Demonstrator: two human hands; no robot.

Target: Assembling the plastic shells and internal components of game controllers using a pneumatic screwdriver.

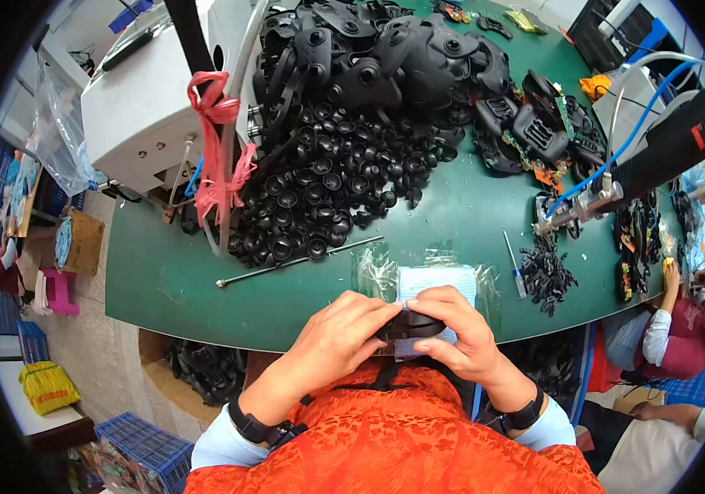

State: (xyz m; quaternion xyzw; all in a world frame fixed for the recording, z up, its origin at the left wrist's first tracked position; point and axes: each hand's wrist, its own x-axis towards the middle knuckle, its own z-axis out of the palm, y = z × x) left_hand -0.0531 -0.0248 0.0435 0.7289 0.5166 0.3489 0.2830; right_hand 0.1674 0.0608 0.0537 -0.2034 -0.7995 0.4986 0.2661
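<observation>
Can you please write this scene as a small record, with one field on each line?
surface: green table
left hand: grips the left end of a small black part
right hand: grips the right end of the same part
under the hands: clear plastic bag with a pale sheet inside
on the table, far side: pile of black round parts
left of the bag: thin metal rod
right of the bag: small heap of black clips
upper left: white machine with a pink strip tied near it
</observation>
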